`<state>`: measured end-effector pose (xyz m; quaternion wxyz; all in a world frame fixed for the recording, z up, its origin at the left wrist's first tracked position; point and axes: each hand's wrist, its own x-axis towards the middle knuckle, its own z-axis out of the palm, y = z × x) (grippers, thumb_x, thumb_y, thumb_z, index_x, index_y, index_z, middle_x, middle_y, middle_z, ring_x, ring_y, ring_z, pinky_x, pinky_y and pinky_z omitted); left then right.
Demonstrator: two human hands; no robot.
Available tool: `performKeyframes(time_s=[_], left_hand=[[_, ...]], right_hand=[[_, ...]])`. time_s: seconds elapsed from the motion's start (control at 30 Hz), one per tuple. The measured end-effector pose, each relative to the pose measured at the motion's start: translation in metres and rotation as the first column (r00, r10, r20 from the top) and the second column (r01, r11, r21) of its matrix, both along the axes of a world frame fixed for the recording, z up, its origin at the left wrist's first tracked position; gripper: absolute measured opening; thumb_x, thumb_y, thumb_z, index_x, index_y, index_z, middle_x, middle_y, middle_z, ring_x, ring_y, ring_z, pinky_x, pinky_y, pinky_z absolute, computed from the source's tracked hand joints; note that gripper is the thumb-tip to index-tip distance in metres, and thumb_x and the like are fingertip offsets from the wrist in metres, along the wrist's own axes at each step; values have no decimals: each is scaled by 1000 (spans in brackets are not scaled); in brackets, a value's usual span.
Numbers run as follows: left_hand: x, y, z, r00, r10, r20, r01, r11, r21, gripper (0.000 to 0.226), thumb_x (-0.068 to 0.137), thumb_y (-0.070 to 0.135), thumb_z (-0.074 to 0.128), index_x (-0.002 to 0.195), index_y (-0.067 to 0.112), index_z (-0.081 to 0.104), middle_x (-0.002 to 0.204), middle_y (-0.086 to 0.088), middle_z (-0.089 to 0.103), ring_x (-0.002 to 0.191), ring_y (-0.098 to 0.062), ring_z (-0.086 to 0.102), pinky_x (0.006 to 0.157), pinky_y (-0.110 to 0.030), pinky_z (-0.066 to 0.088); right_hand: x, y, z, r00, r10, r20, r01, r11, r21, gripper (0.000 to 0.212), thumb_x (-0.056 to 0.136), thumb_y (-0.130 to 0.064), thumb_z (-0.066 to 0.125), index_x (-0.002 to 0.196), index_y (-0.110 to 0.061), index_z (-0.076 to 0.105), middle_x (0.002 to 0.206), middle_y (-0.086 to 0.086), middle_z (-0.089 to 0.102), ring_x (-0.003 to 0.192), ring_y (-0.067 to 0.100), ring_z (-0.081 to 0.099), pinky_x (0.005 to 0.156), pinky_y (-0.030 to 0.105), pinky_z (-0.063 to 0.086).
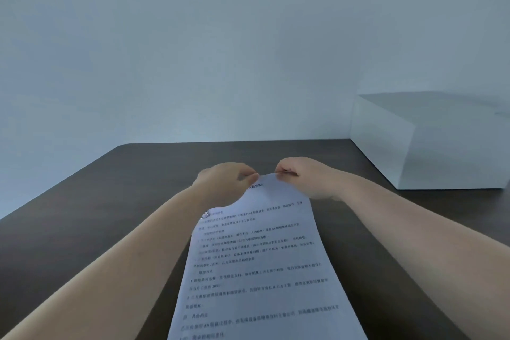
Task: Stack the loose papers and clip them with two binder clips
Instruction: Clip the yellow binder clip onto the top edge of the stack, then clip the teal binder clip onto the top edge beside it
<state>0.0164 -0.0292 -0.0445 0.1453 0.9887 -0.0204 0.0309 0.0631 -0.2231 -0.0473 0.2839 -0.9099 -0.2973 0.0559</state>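
Observation:
A stack of printed white papers (256,265) lies lengthwise on the dark table (116,196), and its far edge is lifted off the surface. My left hand (225,183) pinches that far edge at its left corner. My right hand (302,176) is closed at the right part of the same edge. Between its fingertips shows a thin dark piece that looks like a binder clip (286,173). A small silvery loop (204,214), apparently a clip handle, sits at the papers' left edge just under my left wrist.
A large white box (430,143) stands on the table at the far right, against a plain pale wall (220,50). The table's rounded far-left corner (124,146) is in view. Both forearms reach in from the bottom corners.

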Motion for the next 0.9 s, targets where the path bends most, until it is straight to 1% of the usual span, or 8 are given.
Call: performKeyframes(time_s=[0.1,0.17,0.4,0.53,0.67,0.77,0.83,0.9], left_hand=[[9,-26,-7,994,-103,21,105,983,-152,36,98,38,40,94,15,67,78,4,58,74,-17,51,74,-32,43],[14,-33,-12,994,-104,32,109,971,-212,33,97,34,47,75,15,63,66,3,49,64,-18,44,65,-32,38],[24,-46,-27,993,-111,-42,106,988,-109,24,94,38,53,102,25,71,98,11,66,95,-15,61,89,-36,52],[26,-59,-27,993,-110,-51,107,993,-56,24,94,39,52,103,28,70,95,15,63,96,-14,59,89,-36,52],[25,-63,-28,994,-105,-37,105,994,-20,24,95,37,49,104,30,70,94,18,58,95,-12,56,86,-33,51],[23,-62,-33,994,-93,-51,90,995,-52,23,94,37,51,104,28,70,95,16,60,98,-14,58,90,-36,51],[21,-61,-36,994,-89,-61,84,994,-74,24,94,38,52,104,27,71,94,14,62,98,-15,59,91,-37,51],[20,-59,-38,994,-81,-70,74,993,-96,23,94,38,53,103,26,71,94,13,63,98,-16,60,90,-37,51]], right_hand=[[-4,-4,-2,1000,-21,9,20,998,65,21,97,-30,47,102,-15,61,102,-1,63,91,16,58,69,23,42],[-6,-12,-3,999,-43,-18,44,995,90,20,94,-33,53,104,-18,62,107,-3,65,98,14,61,74,22,45],[-4,-71,-6,964,-233,131,258,939,-228,30,94,-44,49,110,-23,63,107,-6,62,103,16,57,91,34,48],[-15,-102,-4,934,-314,170,356,774,-523,35,93,-47,48,116,-24,58,120,3,56,111,23,55,91,36,47],[-26,-122,-3,892,-420,166,413,608,-678,53,90,-60,43,123,-20,54,125,8,56,112,25,55,92,37,47],[-35,-126,-2,851,-514,104,412,534,-738,57,91,-60,42,124,-14,48,122,9,59,85,23,61,72,30,49],[-36,-123,-4,821,-571,20,415,572,-708,44,93,-49,48,115,-12,45,107,11,62,55,21,60,53,25,47],[-30,-120,-8,825,-565,-2,422,620,-661,26,93,-34,55,95,-10,47,82,9,64,48,23,62,43,23,46]])
